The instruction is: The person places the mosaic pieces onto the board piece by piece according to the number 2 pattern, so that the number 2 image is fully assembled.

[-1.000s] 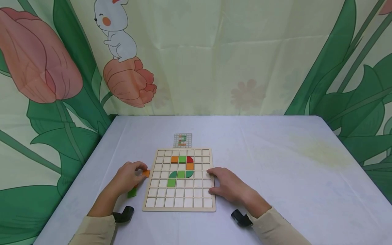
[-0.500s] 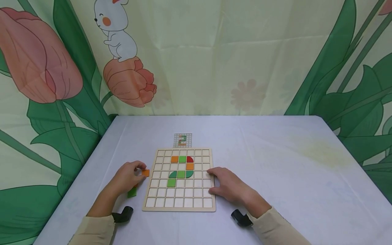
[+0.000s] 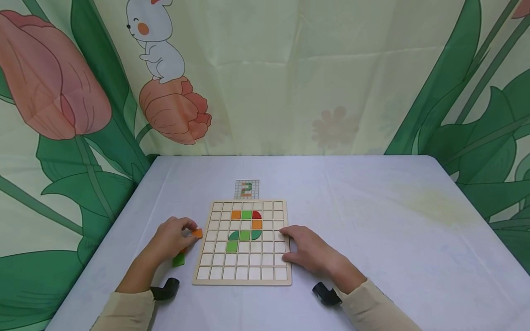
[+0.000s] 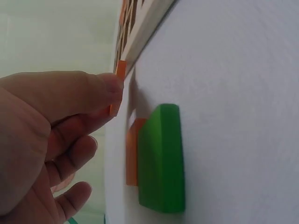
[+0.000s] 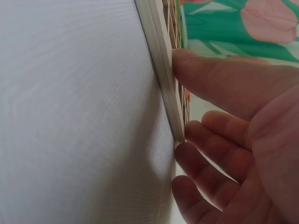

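Note:
Between thumb and fingers my left hand (image 3: pixel 171 239) pinches an orange square tile (image 4: pixel 120 70), held just off the left edge of a wooden grid board (image 3: pixel 242 282). Below that hand a green tile (image 4: pixel 161 158) lies on the table, with another orange tile (image 4: pixel 132 154) beside it, partly hidden. My right hand (image 3: pixel 312 250) rests at the board's right edge, thumb and fingertips touching the frame, fingers spread and relaxed. Set in the board's cells are orange squares, green squares, a red rounded piece (image 3: pixel 256 215) and two dark green rounded pieces (image 3: pixel 256 235).
A small pattern card (image 3: pixel 247 189) showing a coloured 2 lies behind the board on the white-covered table (image 3: pixel 372 220). A printed cloth (image 3: pixel 265 92) with tulips and a rabbit hangs behind the table. A dark wrist device (image 3: pixel 166 289) sits by the left cuff.
The pinched orange tile has shifted and tilted slightly in my left hand near the board's edge. The right hand and the pieces in the board look unchanged.

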Available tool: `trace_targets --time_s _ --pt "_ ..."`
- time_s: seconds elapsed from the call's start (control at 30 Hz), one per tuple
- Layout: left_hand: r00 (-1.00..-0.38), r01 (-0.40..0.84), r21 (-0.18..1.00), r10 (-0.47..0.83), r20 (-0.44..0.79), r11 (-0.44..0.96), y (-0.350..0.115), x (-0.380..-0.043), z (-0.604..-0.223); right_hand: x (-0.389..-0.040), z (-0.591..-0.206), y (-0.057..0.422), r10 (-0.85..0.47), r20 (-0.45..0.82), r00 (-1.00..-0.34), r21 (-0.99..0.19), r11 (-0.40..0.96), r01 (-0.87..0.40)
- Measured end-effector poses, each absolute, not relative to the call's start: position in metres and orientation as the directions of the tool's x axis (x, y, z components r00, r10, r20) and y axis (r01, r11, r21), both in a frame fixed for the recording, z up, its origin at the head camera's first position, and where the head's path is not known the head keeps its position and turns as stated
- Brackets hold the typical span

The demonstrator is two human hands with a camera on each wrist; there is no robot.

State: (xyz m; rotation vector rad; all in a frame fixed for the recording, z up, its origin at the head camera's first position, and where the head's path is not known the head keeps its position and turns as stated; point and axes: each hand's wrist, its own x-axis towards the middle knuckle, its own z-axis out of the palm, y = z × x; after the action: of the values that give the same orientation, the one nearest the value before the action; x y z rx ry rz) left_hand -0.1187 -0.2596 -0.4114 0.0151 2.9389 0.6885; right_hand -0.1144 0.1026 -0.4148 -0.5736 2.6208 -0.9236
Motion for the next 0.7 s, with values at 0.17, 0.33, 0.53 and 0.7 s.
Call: trace_targets --time_s 0.17,0.33,0.53,0.7 --pt "-0.992 -0.033 0.457 0.027 -0.124 0.889 -0.257 -0.117 -0.408 -0.114 -0.414 0.103 -0.464 -0.144 -0.874 -0.648 0.712 -0.271" --pt "-0.991 -0.034 0.495 0.036 -0.132 0.868 -0.250 -0.115 -0.402 -0.113 -0.414 0.102 -0.466 -0.132 -0.875 -0.646 0.710 -0.281" --pt "-0.994 0.058 0.470 0.096 -0.059 0.881 -0.239 -0.113 -0.393 -0.113 -0.415 0.102 -0.464 -0.133 -0.876 -0.649 0.709 -0.277" --pt "-0.990 0.101 0.456 0.134 -0.041 0.884 -0.229 -0.112 -0.391 -0.113 -0.414 0.102 -0.465 -0.135 -0.875 -0.647 0.710 -0.278"
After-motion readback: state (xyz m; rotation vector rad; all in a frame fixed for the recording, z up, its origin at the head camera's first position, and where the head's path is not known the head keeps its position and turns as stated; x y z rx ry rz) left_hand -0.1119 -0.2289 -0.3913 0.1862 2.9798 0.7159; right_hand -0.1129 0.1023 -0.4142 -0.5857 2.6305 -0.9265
